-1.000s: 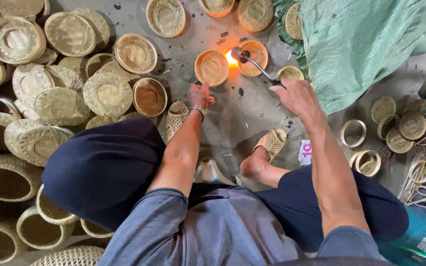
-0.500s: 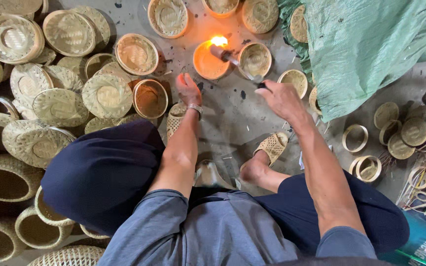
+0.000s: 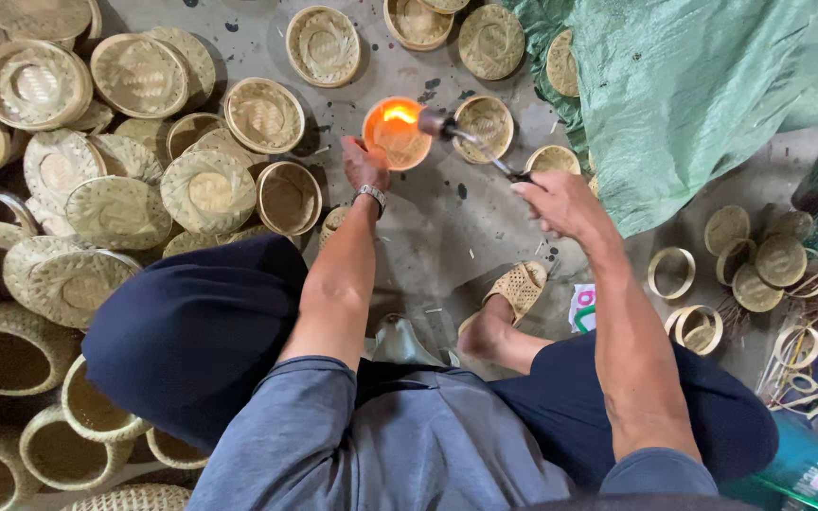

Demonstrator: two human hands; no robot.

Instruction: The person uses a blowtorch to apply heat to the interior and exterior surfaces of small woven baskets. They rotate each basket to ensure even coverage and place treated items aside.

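Flame now plays inside small round woven bamboo basket (image 3: 396, 134) on concrete floor (image 3: 447, 227), tilted by left hand (image 3: 364, 163) fingertips; right hand (image 3: 560, 201) closed around metal gas torch (image 3: 471, 142), nozzle aimed in, likely singeing stray fibres.

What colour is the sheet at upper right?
Green tarp, clearest in the head view.

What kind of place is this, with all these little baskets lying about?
Most likely a small basket-weaving workshop, with the work done on the floor. Woven baskets lie heaped on the bare concrete floor, loose bamboo rings wait at one side, and the right hand plays a torch over one basket.
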